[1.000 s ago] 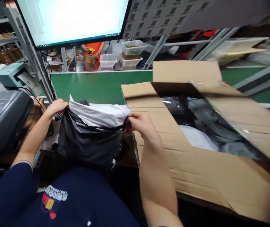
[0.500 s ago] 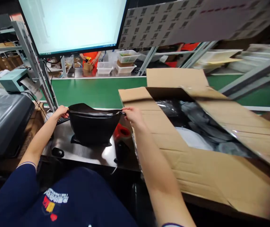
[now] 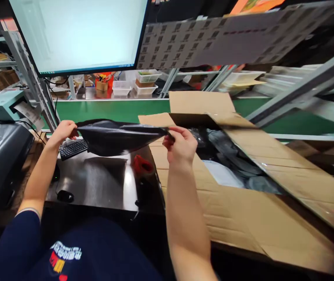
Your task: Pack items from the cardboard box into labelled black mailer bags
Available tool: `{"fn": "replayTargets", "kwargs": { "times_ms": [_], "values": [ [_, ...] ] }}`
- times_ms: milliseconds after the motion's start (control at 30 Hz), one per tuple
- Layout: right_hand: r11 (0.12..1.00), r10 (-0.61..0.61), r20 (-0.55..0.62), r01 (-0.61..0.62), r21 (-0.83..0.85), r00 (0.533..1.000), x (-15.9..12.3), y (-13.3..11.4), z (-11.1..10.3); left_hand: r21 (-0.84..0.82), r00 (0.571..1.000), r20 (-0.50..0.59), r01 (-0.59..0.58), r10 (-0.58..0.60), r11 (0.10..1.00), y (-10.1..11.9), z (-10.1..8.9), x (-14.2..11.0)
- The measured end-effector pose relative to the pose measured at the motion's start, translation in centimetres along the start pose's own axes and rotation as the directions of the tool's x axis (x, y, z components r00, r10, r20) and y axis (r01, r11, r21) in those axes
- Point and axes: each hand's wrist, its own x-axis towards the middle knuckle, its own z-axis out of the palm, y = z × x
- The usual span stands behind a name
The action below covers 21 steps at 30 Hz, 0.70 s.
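Observation:
A black plastic bag [image 3: 117, 136] hangs stretched between my two hands above the metal tabletop [image 3: 96, 179]. My left hand [image 3: 65, 132] pinches its left corner, close to the black keyboard [image 3: 73, 149]. At the other end, my right hand [image 3: 181, 143] grips the right corner, in front of the near-left flap of an open cardboard box [image 3: 242, 218]. Inside that box lie several dark, plastic-wrapped items [image 3: 234, 152] and a white piece [image 3: 222, 173]. Below the bag, to the right, sits a red roll [image 3: 142, 165].
A monitor [image 3: 82, 35] hangs above the table. On the left are a label printer [image 3: 4, 105] and a large dark plastic package [image 3: 3, 160]. A mouse [image 3: 65, 196] lies near the front edge. Beyond the green strip [image 3: 111, 110], a person in orange handles a small box [image 3: 101, 86].
The bag has been lifted off the tabletop and pulled wider and flatter between my hands. My right hand has moved right, my left slightly left and up.

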Motion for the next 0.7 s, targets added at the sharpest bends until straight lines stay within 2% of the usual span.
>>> {"fn": "replayTargets", "kwargs": {
  "times_ms": [67, 133, 233, 333, 433, 500, 533, 567, 600, 633, 667, 700],
  "values": [
    [0.995, 0.104, -0.038, -0.104, -0.004, 0.994, -5.6, 4.0, -3.5, -0.067, 0.989, 0.141, 0.064, -0.054, 0.996, -5.3, 1.9, -3.5],
    [0.965, 0.243, -0.082, -0.249, -0.075, 0.966, -11.4, 9.0, -6.5, -0.135, 0.955, 0.239, 0.214, -0.178, 0.967, -11.3, 5.2, -6.9],
    [0.876, 0.39, -0.138, -0.413, -0.25, 0.91, -18.6, 16.3, -9.5, -0.146, 0.858, 0.222, 0.5, -0.464, 0.854, -18.7, 11.6, -11.7],
    [0.717, 0.465, -0.142, -0.466, -0.519, 0.874, -23.2, 21.0, -11.9, -0.154, 0.766, 0.169, 0.642, -0.62, 0.751, -22.9, 17.6, -16.0],
    [0.595, 0.487, -0.14, -0.444, -0.67, 0.862, -25.9, 22.7, -14.4, -0.235, 0.673, 0.169, 0.737, -0.72, 0.634, -24.8, 21.3, -19.1],
    [0.553, 0.438, -0.118, -0.371, -0.746, 0.891, -27.2, 22.8, -15.6, -0.285, 0.618, 0.215, 0.781, -0.757, 0.556, -25.6, 22.5, -20.1],
    [0.536, 0.395, -0.064, -0.286, -0.794, 0.916, -27.7, 22.8, -15.9, -0.303, 0.596, 0.234, 0.795, -0.768, 0.525, -26.1, 22.9, -20.3],
    [0.522, 0.356, 0.033, -0.17, -0.836, 0.934, -28.2, 22.8, -16.0, -0.316, 0.58, 0.247, 0.805, -0.776, 0.502, -26.6, 23.2, -20.4],
    [0.513, 0.331, 0.164, -0.032, -0.858, 0.929, -28.5, 22.9, -15.7, -0.325, 0.57, 0.251, 0.811, -0.782, 0.487, -27.1, 23.3, -20.5],
    [0.513, 0.331, 0.312, 0.108, -0.851, 0.891, -28.8, 23.2, -15.1, -0.331, 0.566, 0.249, 0.812, -0.786, 0.48, -27.6, 23.5, -20.5],
    [0.528, 0.355, 0.454, 0.225, -0.819, 0.817, -29.1, 23.5, -14.2, -0.336, 0.566, 0.244, 0.811, -0.787, 0.479, -28.1, 23.5, -20.7],
    [0.558, 0.398, 0.569, 0.303, -0.773, 0.72, -29.3, 24.0, -13.0, -0.34, 0.571, 0.241, 0.807, -0.785, 0.482, -28.6, 23.5, -20.9]
  ]
}}
